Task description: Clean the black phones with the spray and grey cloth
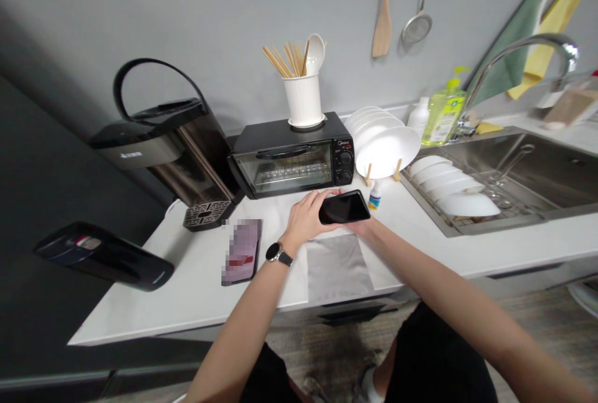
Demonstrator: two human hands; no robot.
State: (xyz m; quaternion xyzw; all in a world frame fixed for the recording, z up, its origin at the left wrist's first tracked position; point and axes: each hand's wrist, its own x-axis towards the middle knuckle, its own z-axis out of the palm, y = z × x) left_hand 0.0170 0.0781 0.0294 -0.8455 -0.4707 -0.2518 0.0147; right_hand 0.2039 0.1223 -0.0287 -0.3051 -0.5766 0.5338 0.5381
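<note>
A black smartphone [344, 208] with a dark screen is held sideways above the counter. My left hand [311, 213], with a watch [278, 254] on its wrist, grips the phone's left end, fingers along the top edge and thumb below. My right hand [360, 226] is under the phone's lower right edge, its fingers mostly hidden behind it. Just below lies a flat grey cloth [339, 266] on the counter. Beyond the phone's right end stands a small bottle [375, 195] with a blue and yellow label. A second phone [242, 252], its screen partly pixelated, lies left of my left wrist.
Behind the hands is a toaster oven [292, 163] with a white utensil holder [303, 99] on top. A dark water dispenser [187, 160] and black thermos [107, 256] stand left. White plates [387, 147], a soap bottle [443, 113] and a sink [551, 169] with bowls are right.
</note>
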